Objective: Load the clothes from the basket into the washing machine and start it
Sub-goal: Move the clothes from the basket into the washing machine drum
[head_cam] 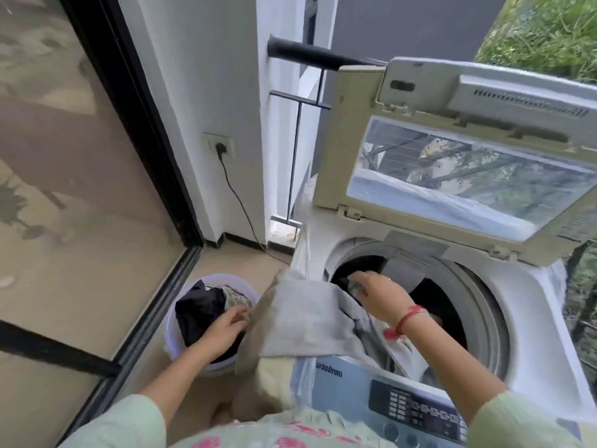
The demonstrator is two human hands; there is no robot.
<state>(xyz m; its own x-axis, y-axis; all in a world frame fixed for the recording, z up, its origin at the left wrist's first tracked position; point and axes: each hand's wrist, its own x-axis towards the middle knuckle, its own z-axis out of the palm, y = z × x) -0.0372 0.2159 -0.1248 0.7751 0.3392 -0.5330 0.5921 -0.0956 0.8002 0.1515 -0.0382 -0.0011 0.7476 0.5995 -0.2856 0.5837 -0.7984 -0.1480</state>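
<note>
Looking down from the head view, the washing machine [536, 305] fills 3 o'clock, its lid [336, 140] propped upright so the drum [478, 295] stays free for loading. The right hand [376, 294] pinches a dark garment [350, 283] over the drum mouth, likely feeding it in. A grey cloth [307, 318] hangs over the rim, half loaded. At 8 o'clock the left hand [226, 323] rests on the clothes [200, 305] in the basket [169, 334]; whether it grasps them I cannot tell.

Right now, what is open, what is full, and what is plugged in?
Lid, open, standing up.
Drum, partly filled.
Basket, holding clothes.
Grey garment, draped over the washing machine edge into the drum.
Plug, in the socket.
Left hand, grips clothes in the basket.
Right hand, over the drum, grip unclear.
</note>
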